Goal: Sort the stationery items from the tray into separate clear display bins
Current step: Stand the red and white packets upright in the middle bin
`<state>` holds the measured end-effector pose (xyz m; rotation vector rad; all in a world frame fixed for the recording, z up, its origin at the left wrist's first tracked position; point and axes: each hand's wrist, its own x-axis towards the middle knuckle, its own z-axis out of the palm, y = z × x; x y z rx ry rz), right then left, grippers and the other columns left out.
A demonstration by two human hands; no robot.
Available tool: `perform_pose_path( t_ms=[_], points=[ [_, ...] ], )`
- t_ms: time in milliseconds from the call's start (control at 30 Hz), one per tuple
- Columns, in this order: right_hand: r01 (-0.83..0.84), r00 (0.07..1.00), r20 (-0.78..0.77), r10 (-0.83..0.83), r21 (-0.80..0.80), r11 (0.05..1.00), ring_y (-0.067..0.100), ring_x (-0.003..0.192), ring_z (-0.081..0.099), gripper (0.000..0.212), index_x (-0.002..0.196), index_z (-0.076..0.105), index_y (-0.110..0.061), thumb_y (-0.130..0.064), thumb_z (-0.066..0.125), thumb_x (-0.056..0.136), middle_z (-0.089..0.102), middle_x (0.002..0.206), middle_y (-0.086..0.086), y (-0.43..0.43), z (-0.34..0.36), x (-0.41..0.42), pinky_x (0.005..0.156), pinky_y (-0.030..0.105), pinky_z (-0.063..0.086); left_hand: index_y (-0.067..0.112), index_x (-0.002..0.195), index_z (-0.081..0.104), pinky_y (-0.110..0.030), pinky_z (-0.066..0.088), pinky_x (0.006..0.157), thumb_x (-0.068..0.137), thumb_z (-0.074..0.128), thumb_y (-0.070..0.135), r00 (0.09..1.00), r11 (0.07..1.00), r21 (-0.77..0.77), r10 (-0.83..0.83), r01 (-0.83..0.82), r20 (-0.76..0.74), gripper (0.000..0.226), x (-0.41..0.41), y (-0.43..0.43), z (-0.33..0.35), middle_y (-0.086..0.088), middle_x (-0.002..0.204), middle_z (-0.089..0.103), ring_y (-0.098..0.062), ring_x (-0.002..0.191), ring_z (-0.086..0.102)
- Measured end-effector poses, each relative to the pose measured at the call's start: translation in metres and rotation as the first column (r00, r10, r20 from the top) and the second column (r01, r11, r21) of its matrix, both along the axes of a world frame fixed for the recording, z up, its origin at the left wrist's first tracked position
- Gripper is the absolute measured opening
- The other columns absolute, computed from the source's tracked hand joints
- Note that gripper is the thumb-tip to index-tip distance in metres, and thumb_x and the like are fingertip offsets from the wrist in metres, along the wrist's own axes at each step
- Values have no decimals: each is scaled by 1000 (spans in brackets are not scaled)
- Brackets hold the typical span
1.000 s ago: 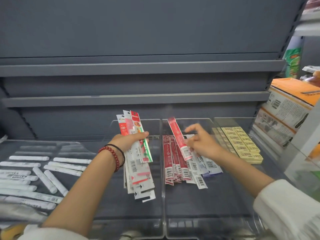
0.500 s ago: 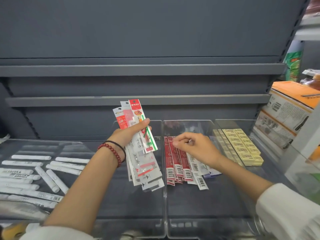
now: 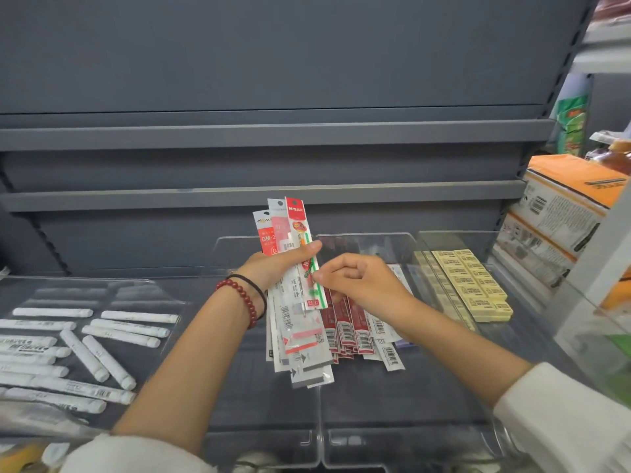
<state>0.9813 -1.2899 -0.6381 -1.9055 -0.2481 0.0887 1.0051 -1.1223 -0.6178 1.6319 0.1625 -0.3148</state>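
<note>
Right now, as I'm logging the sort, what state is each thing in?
left hand, grips a fan of packets
right hand, pinches edge of the striped packet
red packets, lying flat in middle bin
yellow pads, stacked in rows
white tubes, lying loose in tray

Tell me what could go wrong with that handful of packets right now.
The left hand grips a loose fan of packets; as the right hand pinches the green-striped packet, neighbours might slide out with it. A dropped packet could land among the red packets below, mixing the sorts.
</note>
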Motion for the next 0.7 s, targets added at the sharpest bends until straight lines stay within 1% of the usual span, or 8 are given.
perform_pose_path(
  t_ms=[100, 233, 333, 433, 500, 567, 633, 700],
  points=[
    [24, 999, -27, -23, 28, 999, 1, 68, 61, 15, 94, 69, -19, -32, 69, 87, 74, 90, -4, -7, 4, 2, 56, 14, 43, 12, 92, 67, -24, 54, 49, 71, 78, 38, 1000, 999, -48, -12, 11, -23, 36, 0, -4, 0, -4, 72, 73, -16, 57, 69],
    [174, 984, -40, -173, -2, 985, 15, 79, 62, 10, 88, 56, -14, -23, 59, 91, 68, 98, 6, -22, 2, 13, 71, 32, 50, 9, 100, 69, -25, 55, 51, 71, 79, 27, 998, 980, -200, 12, -25, -65, 36, 3, -9, -3, -5, 76, 74, -15, 61, 70],
    [277, 960, -32, -278, -32, 960, 15, 70, 64, 15, 85, 48, -11, -21, 57, 92, 66, 91, 4, -37, -1, 18, 66, 31, 51, 13, 97, 69, -27, 58, 55, 74, 78, 25, 997, 973, -223, 45, -58, -63, 27, 8, -13, -5, -4, 74, 74, -15, 63, 71],
    [345, 939, 116, -325, -312, 885, 18, 66, 65, 18, 86, 48, -10, -23, 56, 94, 67, 84, 5, -51, -11, 19, 58, 34, 50, 14, 90, 68, -25, 57, 53, 79, 75, 22, 997, 971, -236, 35, -50, -69, 15, 11, -16, -7, -3, 70, 73, -14, 61, 70],
    [323, 946, 197, -257, -522, 790, 17, 66, 61, 19, 79, 48, -12, -20, 59, 93, 67, 87, 7, -55, -18, 20, 57, 30, 48, 14, 85, 67, -25, 57, 53, 82, 72, 19, 997, 966, -254, 31, -49, -76, 7, 13, -17, -8, -3, 67, 71, -14, 59, 69],
    [245, 969, 182, -167, -636, 732, 18, 78, 64, 19, 74, 55, -8, -15, 61, 90, 67, 90, 6, -55, -25, 19, 68, 32, 53, 15, 85, 68, -26, 58, 54, 83, 71, 16, 996, 962, -265, 52, -71, -78, 3, 15, -17, -10, -2, 66, 69, -15, 60, 69],
    [150, 989, 100, -111, -673, 724, 12, 83, 64, 16, 77, 65, -2, -14, 63, 87, 68, 90, 0, -53, -33, 17, 75, 31, 54, 15, 86, 69, -28, 59, 57, 83, 71, 16, 995, 958, -273, 70, -87, -74, 5, 18, -16, -12, -2, 66, 69, -18, 63, 69],
    [60, 997, 10, -71, -649, 759, 6, 75, 67, 8, 79, 67, -16, -21, 67, 85, 73, 95, -1, -53, -42, 15, 75, 30, 55, 12, 86, 68, -29, 59, 61, 80, 74, 20, 994, 963, -253, 76, -93, -78, 11, 20, -16, -13, -2, 68, 70, -18, 67, 69]
  ],
)
